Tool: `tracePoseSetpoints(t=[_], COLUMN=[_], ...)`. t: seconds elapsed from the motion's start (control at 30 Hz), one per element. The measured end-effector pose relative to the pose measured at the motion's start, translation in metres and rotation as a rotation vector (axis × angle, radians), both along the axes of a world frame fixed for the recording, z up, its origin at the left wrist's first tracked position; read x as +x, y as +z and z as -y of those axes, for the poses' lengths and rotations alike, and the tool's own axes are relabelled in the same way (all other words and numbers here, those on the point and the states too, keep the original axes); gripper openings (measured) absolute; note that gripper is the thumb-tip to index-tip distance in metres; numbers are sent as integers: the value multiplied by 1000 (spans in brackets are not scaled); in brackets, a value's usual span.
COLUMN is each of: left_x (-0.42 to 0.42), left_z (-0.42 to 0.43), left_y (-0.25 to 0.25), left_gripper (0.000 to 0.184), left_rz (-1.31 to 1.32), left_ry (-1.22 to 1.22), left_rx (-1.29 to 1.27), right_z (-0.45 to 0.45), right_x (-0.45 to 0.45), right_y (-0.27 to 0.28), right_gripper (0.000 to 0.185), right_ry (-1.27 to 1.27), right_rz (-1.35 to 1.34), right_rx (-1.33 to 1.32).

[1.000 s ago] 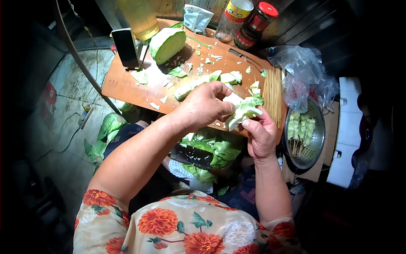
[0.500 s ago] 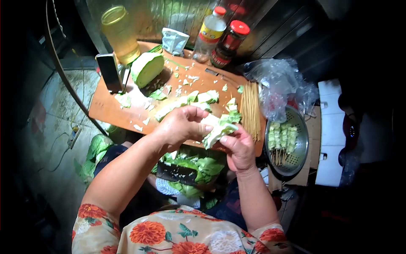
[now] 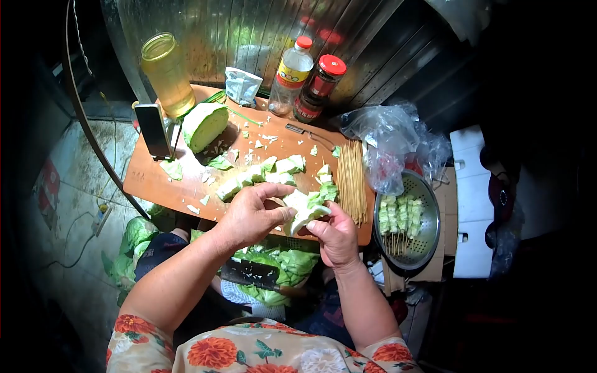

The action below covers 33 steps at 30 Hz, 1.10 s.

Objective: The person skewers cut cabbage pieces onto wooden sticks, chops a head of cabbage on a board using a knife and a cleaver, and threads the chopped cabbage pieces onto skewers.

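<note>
Between both hands, over the near edge of the wooden board (image 3: pixel 168 198), is a pale green piece of cabbage leaf (image 3: pixel 303 210). My left hand (image 3: pixel 252 214) pinches its left side between thumb and fingers. My right hand (image 3: pixel 336 233) is closed on its right side, thumb on the near edge. Just beyond the hands lie cut cabbage pieces (image 3: pixel 249 176) in a row. A bundle of thin wooden skewers (image 3: pixel 352 180) rests right of my right hand. Below the hands, a cleaver (image 3: pixel 252 272) with a dark blade lies on cabbage leaves (image 3: pixel 295 264).
A metal colander (image 3: pixel 429 230) at the right holds several cabbage skewers (image 3: pixel 398 217). On the board stand half a cabbage (image 3: pixel 206 127), a propped phone (image 3: pixel 153 130), a jar of yellow liquid (image 3: pixel 168 78), a clear bottle (image 3: pixel 291 78) and a red-lidded jar (image 3: pixel 319 90). A plastic bag (image 3: pixel 388 143) lies behind the colander.
The view has tilted and shifted, so the board sits lower and further left. Both hands still hold the cabbage leaf, with its curled edge turned a little.
</note>
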<state>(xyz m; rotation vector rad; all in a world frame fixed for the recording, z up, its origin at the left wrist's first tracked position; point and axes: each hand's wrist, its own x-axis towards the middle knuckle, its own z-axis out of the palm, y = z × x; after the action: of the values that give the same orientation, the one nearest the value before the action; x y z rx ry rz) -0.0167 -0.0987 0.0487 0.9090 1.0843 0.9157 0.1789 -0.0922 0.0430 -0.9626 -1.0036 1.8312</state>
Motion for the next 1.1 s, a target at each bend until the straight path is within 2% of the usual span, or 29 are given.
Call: tracePoseSetpoints(t=[0.13, 0.23, 0.3, 0.33, 0.4, 0.53, 0.6, 0.73, 0.83, 0.93, 0.97, 1.03, 1.1], left_x=[-1, 4, 5, 5, 4, 2, 2, 0, 0, 0, 1, 1, 3], left_z=[2, 3, 3, 2, 2, -1, -1, -2, -4, 2, 1, 1, 2], left_y=[0, -9, -12, -16, -23, -24, -16, -11, -11, 4, 4, 0, 0], left_gripper=[49, 54, 57, 57, 56, 55, 56, 55, 55, 55, 55, 53, 54], left_rz=[65, 47, -139, -140, -208, -144, -19, -30, -52, -269, -270, -390, -402], left_ry=[-3, -32, -35, -36, -42, -38, -8, 18, 49, 30, 25, 35, 31], left_rx=[3, 150, 189, 187, 349, 291, 191, 150, 232, 534, 535, 852, 863], right_z=[0, 2, 4, 3, 3, 5, 7, 7, 11, 15, 16, 18, 19], right_x=[-1, -6, -8, -8, -6, -7, -7, -5, 0, 0, -2, -2, 2], right_y=[-3, -4, -6, -6, -7, -5, -2, 0, 3, 6, 7, 11, 11], right_gripper=[41, 40, 39, 37, 34, 28, 27, 28, 30, 33, 36, 38, 37], right_ry=[-8, -23, -34, -24, -16, -34, -43, 9, 44, 22, -4, -22, -8], right_rz=[-10, -24, -42, -40, -39, -50, -66, -74, -28, -23, -49, -38, 77], right_rx=[28, 28, 14, 2, -10, -70, -83, -58, 12, 94, 135, 194, 296])
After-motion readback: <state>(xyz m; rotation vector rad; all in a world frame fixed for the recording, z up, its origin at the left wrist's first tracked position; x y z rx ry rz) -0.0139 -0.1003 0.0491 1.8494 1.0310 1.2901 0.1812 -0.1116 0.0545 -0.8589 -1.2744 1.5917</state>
